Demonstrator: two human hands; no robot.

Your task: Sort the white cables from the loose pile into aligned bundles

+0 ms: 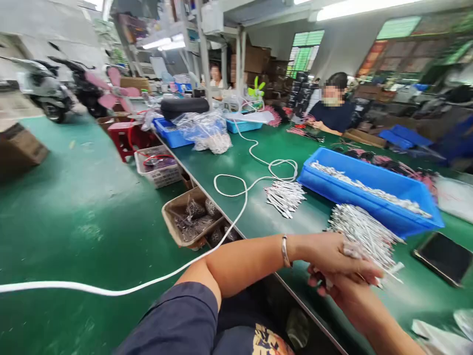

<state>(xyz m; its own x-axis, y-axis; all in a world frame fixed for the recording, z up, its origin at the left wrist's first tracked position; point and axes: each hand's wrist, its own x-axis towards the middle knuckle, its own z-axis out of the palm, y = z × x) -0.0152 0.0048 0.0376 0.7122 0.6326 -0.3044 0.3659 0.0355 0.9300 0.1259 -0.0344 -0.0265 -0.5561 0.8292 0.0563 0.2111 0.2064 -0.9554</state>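
My left hand (328,252), with a silver bracelet on its wrist, crosses over my right hand (345,291) at the table's front edge. The fingers of both hands are curled in close together. Something whitish (354,250) shows at the left fingers, but the overlap and blur hide what either hand holds. Just beyond lies a large pile of thin white wire pieces (364,234). A smaller bundle of similar pieces (284,197) is farther left. Behind them stands a long blue bin (373,197) with white pieces along its inside.
A white cord (240,212) loops over the green table (254,219) and off its left edge. A dark phone (443,259) lies at right. Below the edge is a box (172,207) of bagged parts. A person (332,111) sits across the table.
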